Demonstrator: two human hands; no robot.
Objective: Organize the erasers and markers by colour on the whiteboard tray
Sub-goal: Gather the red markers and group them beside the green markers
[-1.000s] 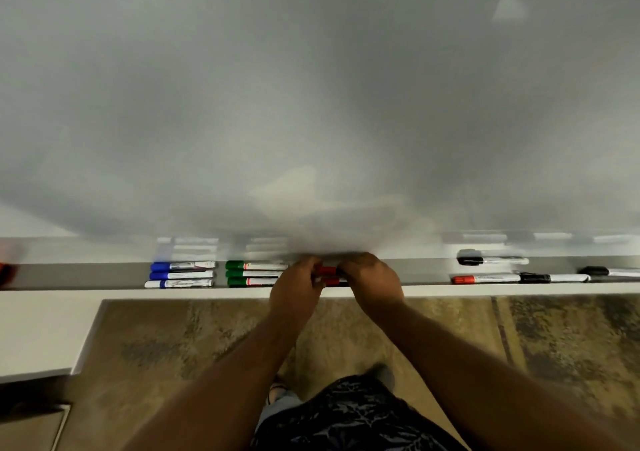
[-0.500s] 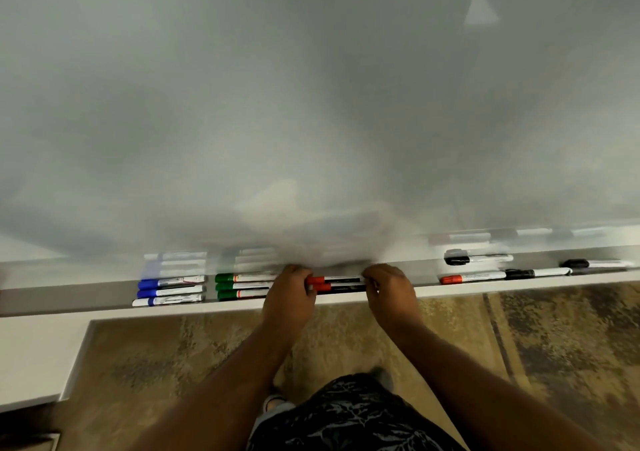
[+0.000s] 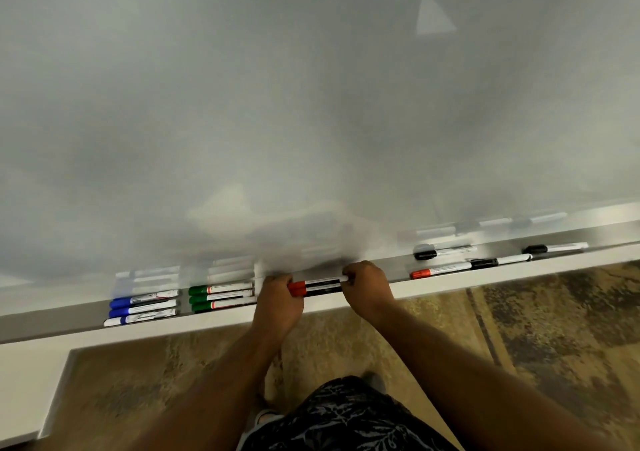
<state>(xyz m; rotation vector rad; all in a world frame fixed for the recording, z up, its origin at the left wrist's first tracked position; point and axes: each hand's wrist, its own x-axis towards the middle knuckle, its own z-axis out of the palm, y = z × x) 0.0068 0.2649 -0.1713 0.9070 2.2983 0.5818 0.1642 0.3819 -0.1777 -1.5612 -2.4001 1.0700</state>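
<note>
On the grey whiteboard tray (image 3: 52,319) lie three blue markers (image 3: 142,307) at the left and three green markers (image 3: 221,296) beside them. Two red-capped markers (image 3: 317,286) lie side by side in the tray's middle. My left hand (image 3: 278,303) presses on their cap ends and my right hand (image 3: 369,286) on their tail ends, fingers curled around them. Further right lie a loose red marker (image 3: 440,270), and three black markers (image 3: 441,252) (image 3: 500,262) (image 3: 554,248). No eraser shows.
The whiteboard (image 3: 311,104) fills the upper view and mirrors the markers faintly. Below the tray's white front edge (image 3: 485,279) is patterned brown carpet (image 3: 519,329). A white ledge (image 3: 27,381) sits at the lower left.
My hands have spread apart along the red markers, which now show full length between them. The view has tilted, so the tray slopes up to the right.
</note>
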